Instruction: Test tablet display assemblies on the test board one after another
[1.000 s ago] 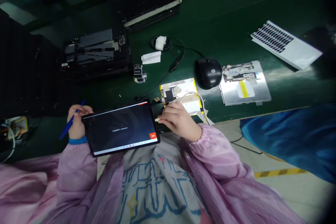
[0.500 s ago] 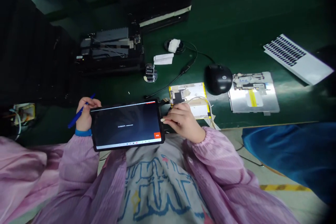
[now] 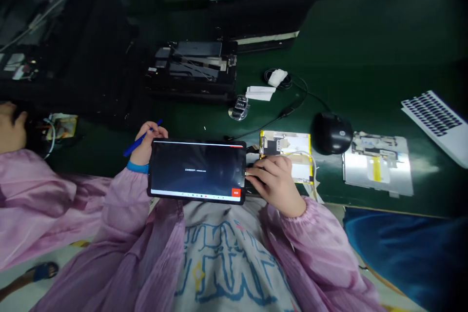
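My left hand (image 3: 148, 144) is closed around the left edge of a black tablet (image 3: 197, 168), with a blue pen (image 3: 137, 144) also between its fingers. The tablet's screen is lit, dark with a line of light text and a red button at lower right. At the tablet's right edge, my right hand (image 3: 280, 183) pinches the plug (image 3: 249, 172) of a white cable (image 3: 313, 161). The plug meets the edge; how deep it sits cannot be seen. Behind that hand lies a battery pack with yellow edges (image 3: 298, 141), a ribbon running from it towards the tablet.
A black mouse (image 3: 332, 132), a silver metal plate with a circuit board (image 3: 397, 175) and a white keyboard (image 3: 435, 119) lie to the right. Beyond the tablet are a tally counter (image 3: 240, 106), a coiled black cable and a stack of opened tablets (image 3: 193, 75). A co-worker's hand (image 3: 10, 129) is at far left.
The view has swung left, so everything sits further right, and a co-worker's hand has come into sight. The tablet's tilt has changed slightly; the plug now touches its edge more closely.
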Available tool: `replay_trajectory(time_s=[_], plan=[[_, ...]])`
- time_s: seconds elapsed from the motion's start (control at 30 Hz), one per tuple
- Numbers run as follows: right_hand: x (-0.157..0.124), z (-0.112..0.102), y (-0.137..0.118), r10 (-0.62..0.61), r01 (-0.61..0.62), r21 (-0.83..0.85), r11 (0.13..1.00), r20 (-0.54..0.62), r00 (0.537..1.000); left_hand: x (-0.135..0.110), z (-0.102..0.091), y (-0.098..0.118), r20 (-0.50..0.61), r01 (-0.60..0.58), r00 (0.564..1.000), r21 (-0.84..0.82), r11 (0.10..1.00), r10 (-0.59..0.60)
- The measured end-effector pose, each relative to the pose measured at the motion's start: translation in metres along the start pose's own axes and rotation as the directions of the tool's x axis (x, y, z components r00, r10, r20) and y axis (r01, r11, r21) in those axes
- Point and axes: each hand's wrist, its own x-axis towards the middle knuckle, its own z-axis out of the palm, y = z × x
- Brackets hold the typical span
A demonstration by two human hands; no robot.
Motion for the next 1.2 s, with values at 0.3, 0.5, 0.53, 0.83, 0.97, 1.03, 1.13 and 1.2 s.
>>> replay_trajectory(time_s=[0.3,0.5,0.53,0.83,0.97,1.03,1.13,1.2], plan=[[0.012,-0.007,0.002,-0.197,0.187,0.078,0.979,0.158,0.968,-0.003,-0.002,0.0,0.0,0.024,1.0,-0.011,1.0,-0.024],[0.028,-0.017,0.005,-0.288,0.285,0.044,0.957,0.212,0.934,-0.003,-0.004,0.0,-0.021,0.039,0.999,-0.034,0.999,-0.04],[0.03,-0.018,0.006,-0.305,0.304,0.038,0.952,0.214,0.928,-0.003,-0.004,0.001,-0.025,0.041,0.999,-0.037,0.999,-0.041],[0.029,-0.02,0.014,-0.362,0.321,0.25,0.914,0.141,0.922,-0.002,-0.007,0.0,0.006,0.032,0.999,-0.035,0.999,-0.031],[0.03,-0.016,0.02,-0.363,0.308,0.31,0.9,0.138,0.922,-0.002,-0.006,0.001,0.024,0.027,0.999,-0.049,0.998,-0.026],[0.029,-0.014,0.023,-0.369,0.31,0.32,0.895,0.143,0.918,-0.002,-0.007,0.002,0.031,0.025,0.999,-0.055,0.998,-0.024],[0.03,-0.012,0.025,-0.395,0.335,0.323,0.885,0.143,0.907,-0.002,-0.008,0.001,0.035,0.023,0.999,-0.054,0.998,-0.021],[0.03,-0.011,0.026,-0.413,0.353,0.325,0.877,0.138,0.9,-0.002,-0.009,0.001,0.038,0.03,0.999,-0.052,0.998,-0.028]])
